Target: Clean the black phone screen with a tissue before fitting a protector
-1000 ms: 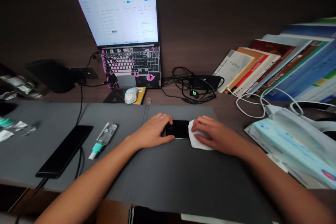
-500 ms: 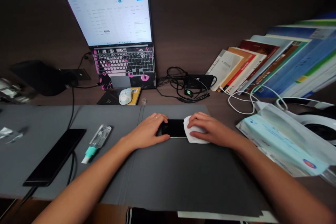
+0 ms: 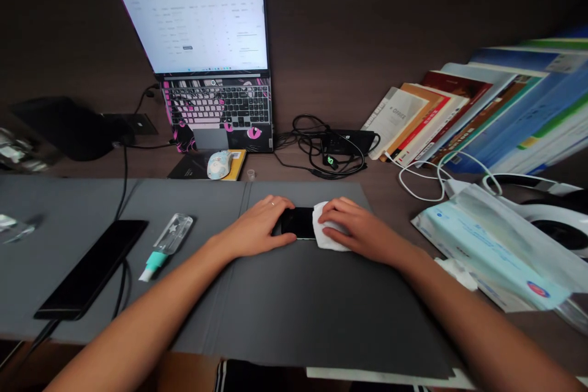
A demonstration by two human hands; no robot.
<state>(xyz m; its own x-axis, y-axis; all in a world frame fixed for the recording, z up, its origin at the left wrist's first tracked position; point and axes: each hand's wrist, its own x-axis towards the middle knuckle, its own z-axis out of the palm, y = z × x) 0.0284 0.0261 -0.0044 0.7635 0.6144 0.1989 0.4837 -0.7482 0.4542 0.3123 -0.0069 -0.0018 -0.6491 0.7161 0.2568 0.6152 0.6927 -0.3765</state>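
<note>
A black smartphone (image 3: pixel 299 223) lies sideways on the grey desk mat (image 3: pixel 294 306). Its left end is gripped between the thumb and fingers of my left hand (image 3: pixel 260 228), which wears a ring. My right hand (image 3: pixel 362 228) presses a folded white wipe (image 3: pixel 325 234) onto the phone's right part, fingers curled over the cloth. The wipe and fingers hide that end of the phone. Left of my left forearm lie a clear spray bottle (image 3: pixel 173 234) with a green-and-white top and a larger dark phone or tablet (image 3: pixel 94 269) on a cable.
An open laptop (image 3: pixel 215 110) stands behind the mat, with a mouse (image 3: pixel 219 165) on books before it. A charger with tangled cables (image 3: pixel 346 144) lies at the back. Leaning books (image 3: pixel 427 116), a blue-white pack (image 3: pixel 491 251) and headphones (image 3: pixel 555 220) occupy the right.
My right hand has slid a little to the left with the wipe, covering more of the phone. My left hand keeps its hold. The view has shifted slightly.
</note>
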